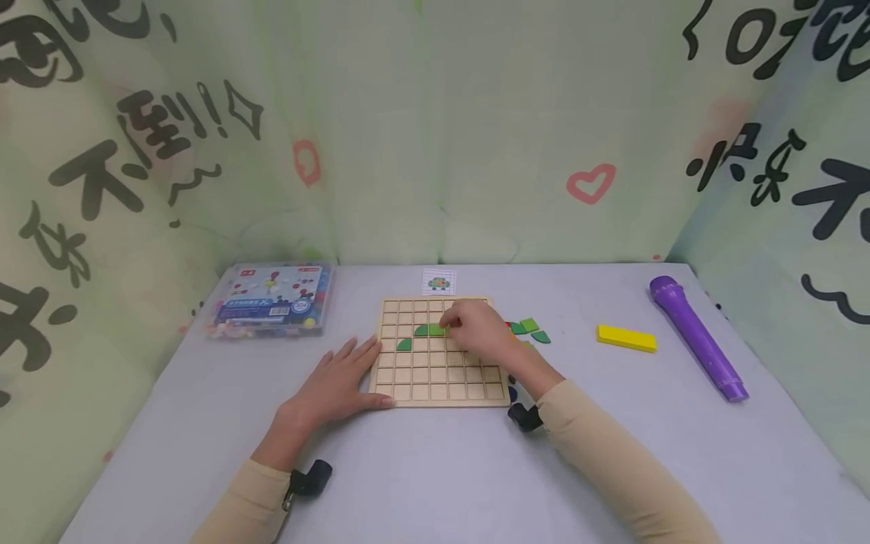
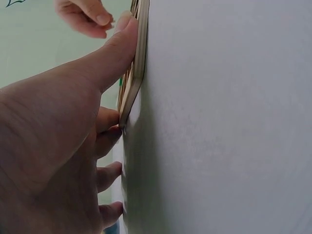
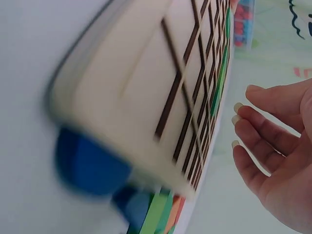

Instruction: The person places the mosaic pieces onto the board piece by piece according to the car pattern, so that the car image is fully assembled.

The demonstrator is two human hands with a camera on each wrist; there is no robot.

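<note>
From the head view, a wooden board [image 1: 431, 375] with little squares is seen in the middle of the desk [image 1: 435, 476]. Its left edge is touched by the left hand [image 1: 340, 381]; the fingers are spread out straight, and the thumb is laid on the near left corner. The right hand [image 1: 478, 329] is held over the board, close to a light green piece [image 1: 436, 329]; whether that piece is touched cannot be told here. A dark green piece [image 1: 421, 330] is set right beside it, on the left, and a curved green piece [image 1: 404, 344] is set nearer the board's left edge. Loose pieces [image 1: 529, 325] are scattered by the board's right edge. A picture card [image 1: 439, 282] is placed past its far edge. A clear box [image 1: 272, 301] is placed at the desk's far left corner. A yellow block [image 1: 626, 338] and a purple stick [image 1: 698, 338] are placed toward the desk's right edge.

From the left wrist view, the board's side is seen, touched by the left thumb.

From the right wrist view, the right fingers are seen loosely bent, with a gap to the thumb, above the board. A blurry blue piece [image 3: 92, 161] is seen by the board's corner.
</note>
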